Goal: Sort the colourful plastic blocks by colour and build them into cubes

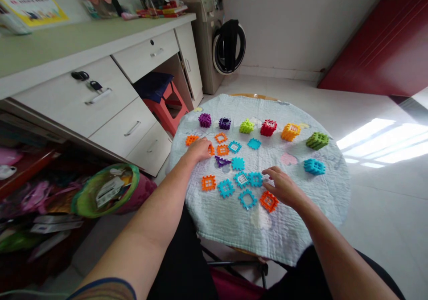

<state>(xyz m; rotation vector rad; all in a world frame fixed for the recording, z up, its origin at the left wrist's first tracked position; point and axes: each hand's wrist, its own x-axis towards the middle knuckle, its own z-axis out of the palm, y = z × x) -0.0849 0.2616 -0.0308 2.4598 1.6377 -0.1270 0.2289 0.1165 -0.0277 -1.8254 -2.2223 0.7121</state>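
My left hand [199,150] is at the left of the round table, its fingers curled onto an orange interlocking tile [210,150] that they partly hide. Beyond it lies an orange tile pile [191,140], and an orange window tile [223,150] is just to its right. My right hand [281,186] hovers with fingers apart and nothing in them. Nearest to it are a blue window tile [256,179] and an orange-red window tile [269,201]. Between my hands lie more blue tiles [238,163] and a purple triangular piece [222,161].
Along the far side stand stacks sorted by colour, among them purple [205,120], red [268,127], yellow [290,132] and green [317,141]. A blue stack [314,166] sits at the right. Left of the table are a bin [133,179] and white drawers [133,126].
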